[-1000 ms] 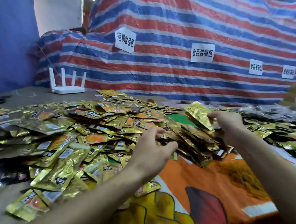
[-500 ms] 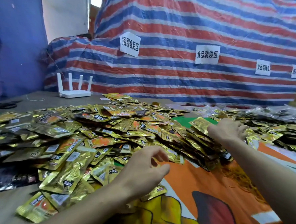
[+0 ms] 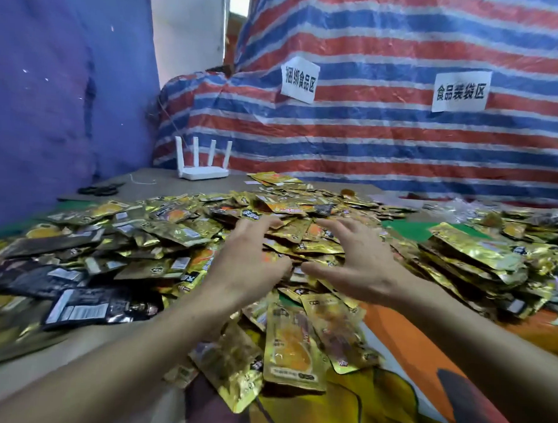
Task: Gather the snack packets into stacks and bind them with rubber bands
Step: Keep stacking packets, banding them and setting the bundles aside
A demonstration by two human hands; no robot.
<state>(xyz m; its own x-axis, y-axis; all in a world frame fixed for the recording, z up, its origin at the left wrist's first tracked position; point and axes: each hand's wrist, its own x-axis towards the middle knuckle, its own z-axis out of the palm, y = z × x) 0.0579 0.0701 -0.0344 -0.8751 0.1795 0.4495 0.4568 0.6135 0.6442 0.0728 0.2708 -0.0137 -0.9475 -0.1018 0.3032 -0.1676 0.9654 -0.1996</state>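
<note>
A wide heap of gold snack packets (image 3: 179,232) covers the table, with some black packets (image 3: 82,307) at the left. My left hand (image 3: 252,258) and my right hand (image 3: 355,264) hover side by side over the middle of the heap, fingers spread and pointing away from me, thumbs nearly meeting. Neither hand holds a packet. To the right lies a rough pile of gold packets (image 3: 472,257), apart from my right hand. No rubber band is visible.
A white router (image 3: 204,168) stands at the back of the table. Dark scissors (image 3: 99,189) lie at the back left. A striped tarp (image 3: 388,136) with paper labels forms the back wall. More packets (image 3: 535,224) lie far right. An orange printed cloth (image 3: 408,363) covers the near table.
My right hand left the pile at the right and came to the middle of the heap. My left hand moved forward and opened. The camera has moved closer and lower.
</note>
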